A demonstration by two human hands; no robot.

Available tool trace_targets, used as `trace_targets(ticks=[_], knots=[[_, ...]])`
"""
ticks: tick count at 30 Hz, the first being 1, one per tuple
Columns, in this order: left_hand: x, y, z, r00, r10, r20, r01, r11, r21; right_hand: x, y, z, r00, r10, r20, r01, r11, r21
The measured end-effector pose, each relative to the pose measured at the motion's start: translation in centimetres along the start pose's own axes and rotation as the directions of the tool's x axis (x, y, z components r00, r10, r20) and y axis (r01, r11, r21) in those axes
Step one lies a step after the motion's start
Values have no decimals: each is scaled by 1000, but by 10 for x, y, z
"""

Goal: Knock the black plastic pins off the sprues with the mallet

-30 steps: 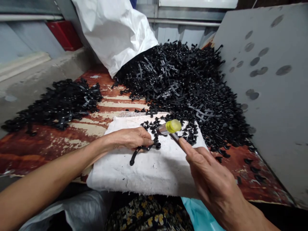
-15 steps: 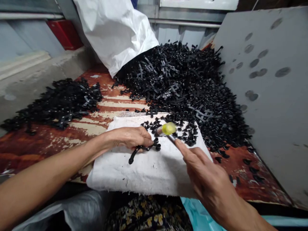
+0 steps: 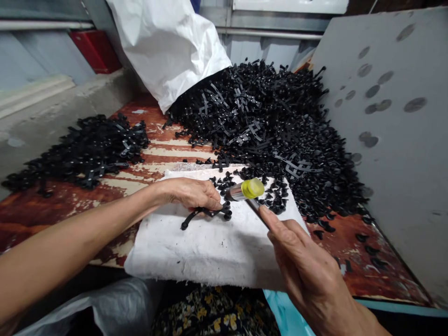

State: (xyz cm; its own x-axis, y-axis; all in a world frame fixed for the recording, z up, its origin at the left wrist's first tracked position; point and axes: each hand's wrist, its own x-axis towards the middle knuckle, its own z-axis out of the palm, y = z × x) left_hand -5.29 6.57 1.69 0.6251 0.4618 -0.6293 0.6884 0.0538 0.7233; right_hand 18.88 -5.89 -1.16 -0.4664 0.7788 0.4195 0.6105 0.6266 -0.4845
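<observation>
My left hand (image 3: 198, 193) is closed on a black jointed plastic part (image 3: 192, 216) with small round caps at its ends, low over the white cloth pad (image 3: 206, 254). In my right hand (image 3: 304, 247) is a hammer (image 3: 241, 190) with a metal head and a translucent yellow face, its handle wrapped by my fingers. The hammer's metal end is close to the capped end of the part, just right of my left fingertips; whether they touch I cannot tell. Loose black caps (image 3: 276, 198) lie on the pad behind the hammer.
A large heap of black parts (image 3: 266, 112) fills the back right, against a grey spotted panel (image 3: 392, 130). A smaller pile of jointed parts (image 3: 84, 151) sits at left on the worn red tabletop (image 3: 168, 147). A white sack (image 3: 171, 51) hangs at the back.
The hammer head has shifted slightly right and is sharper now. The free end of the black part in my left hand has swung up and left a little.
</observation>
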Motion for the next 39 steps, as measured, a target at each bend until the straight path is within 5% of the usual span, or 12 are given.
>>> trace_targets(ticks=[5,10,15,19,23,27,30,32,36,39], knots=[[1,-3,-2,1000,6,10,-6,1000,-6,3,0,-1,996,0,87,10,993,-115],[1,-4,-2,999,37,11,-37,999,4,3,-5,-4,999,-32,-31,31,999,-26],[2,-4,-1,1000,1,26,-1,1000,-12,2,0,1,998,-11,68,19,992,-123],[2,-5,-1,999,16,28,-15,1000,-26,-2,-1,2,998,7,-63,-10,999,-53],[2,-4,0,1000,-16,10,16,1000,-6,-1,1,1,995,-10,94,23,989,-145],[1,-4,2,1000,11,-2,-11,1000,10,-3,4,2,1000,5,-22,-7,997,-82],[1,-7,2,1000,16,-17,-15,1000,25,-3,4,1,998,6,64,1,995,-104],[0,-10,2,999,30,-17,-30,999,35,1,3,0,996,49,78,-45,997,-58],[-2,-8,8,984,171,-44,-162,975,151,18,-2,-1,967,244,-78,-224,954,200],[-9,5,24,955,297,-24,-280,923,265,32,-4,5,923,385,28,-360,831,424]])
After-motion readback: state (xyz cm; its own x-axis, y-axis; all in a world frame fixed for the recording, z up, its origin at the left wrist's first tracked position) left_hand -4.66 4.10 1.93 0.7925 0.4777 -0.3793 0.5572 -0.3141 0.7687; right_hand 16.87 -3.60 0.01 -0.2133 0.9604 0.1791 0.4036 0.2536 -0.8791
